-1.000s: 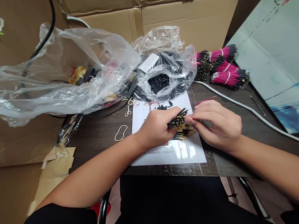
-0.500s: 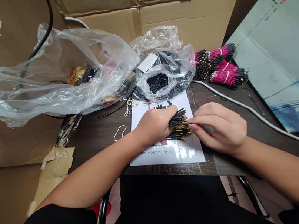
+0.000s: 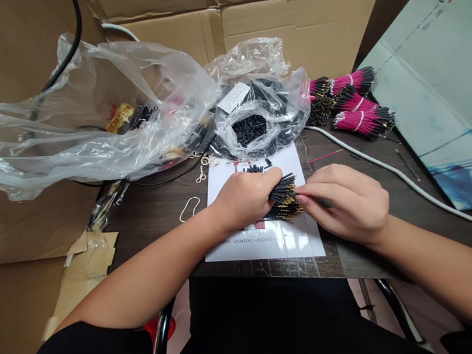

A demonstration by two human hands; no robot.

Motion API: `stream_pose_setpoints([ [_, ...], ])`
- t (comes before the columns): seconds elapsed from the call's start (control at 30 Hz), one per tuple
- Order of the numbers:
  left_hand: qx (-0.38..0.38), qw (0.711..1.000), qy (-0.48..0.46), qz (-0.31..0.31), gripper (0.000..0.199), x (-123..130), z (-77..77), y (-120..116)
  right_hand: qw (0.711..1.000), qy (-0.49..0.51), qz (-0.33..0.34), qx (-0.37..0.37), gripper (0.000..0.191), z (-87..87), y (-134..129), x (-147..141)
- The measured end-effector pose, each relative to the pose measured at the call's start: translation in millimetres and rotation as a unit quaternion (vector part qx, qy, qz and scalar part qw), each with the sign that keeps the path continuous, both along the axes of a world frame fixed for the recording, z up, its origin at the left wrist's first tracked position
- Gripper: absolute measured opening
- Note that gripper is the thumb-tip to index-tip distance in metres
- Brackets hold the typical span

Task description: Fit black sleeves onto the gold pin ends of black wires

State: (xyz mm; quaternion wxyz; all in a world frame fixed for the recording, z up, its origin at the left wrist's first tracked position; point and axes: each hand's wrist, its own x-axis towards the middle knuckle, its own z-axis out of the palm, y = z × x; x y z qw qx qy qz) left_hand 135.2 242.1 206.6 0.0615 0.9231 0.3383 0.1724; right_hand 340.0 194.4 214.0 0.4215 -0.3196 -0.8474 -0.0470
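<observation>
My left hand [image 3: 246, 199] is closed around a bundle of wires [image 3: 283, 196]. Black sleeves cover the wire ends, and gold-coloured metal tips stick out on the right side. At those tips, the thumb and fingers of my right hand [image 3: 346, 202] are pinched together; whatever is between them is too small to make out. Under both the bundle and my left hand lies a white printed sheet [image 3: 230, 255]. Several loose black sleeves [image 3: 255, 169] lie on the sheet just beyond my left hand.
Behind the sheet sits a clear bag [image 3: 274, 136] full of black sleeves. Pink wire bundles [image 3: 363, 120] are stacked at the back right, near a white cable [image 3: 395, 174]. A large plastic bag [image 3: 127, 158] stands left. One pink wire [image 3: 325, 157] and a rubber band [image 3: 190, 208] lie on the table.
My right fingertips have shifted slightly left and up against the metal tips; the dark thin piece seen at them earlier is no longer distinct. My left hand keeps its hold on the bundle.
</observation>
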Motion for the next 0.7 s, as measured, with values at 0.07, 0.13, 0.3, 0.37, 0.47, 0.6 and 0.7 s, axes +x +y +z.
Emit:
stream_pose_setpoints([
  [0.07, -0.006, 1.000, -0.003, 0.012, 0.011, 0.6, 0.5, -0.6, 0.999, -0.018, -0.021, 0.041, 0.035, -1.5, -1.2, -0.8],
  [0.13, -0.012, 0.999, -0.012, 0.031, 0.011, 1.2, 1.7, -1.1, 0.996, -0.038, -0.037, 0.070, 0.042, -3.8, -2.7, -2.2],
  [0.3, 0.000, 0.997, -0.021, 0.071, 0.013, 1.4, 4.5, -0.6, 0.996, -0.069, -0.045, 0.037, 0.059, -9.3, -5.8, -5.8],
  [0.37, 0.010, 0.997, -0.022, 0.070, 0.010, 1.1, 4.5, -0.4, 0.997, -0.050, -0.044, 0.038, 0.061, -9.4, -6.4, -6.1],
  [0.47, 0.011, 0.998, -0.026, 0.059, 0.008, 0.9, 3.8, -0.7, 0.998, -0.019, -0.036, 0.057, 0.059, -7.2, -6.9, -5.7],
  [0.6, 0.000, 0.998, -0.022, 0.055, 0.008, 0.8, 3.7, -1.1, 0.999, 0.000, -0.022, 0.044, 0.050, -5.0, -7.5, -5.0],
  [0.7, -0.005, 0.998, -0.018, 0.057, 0.007, 0.6, 4.6, -1.3, 0.999, 0.022, -0.022, 0.035, 0.051, -6.3, -7.8, -4.9],
])
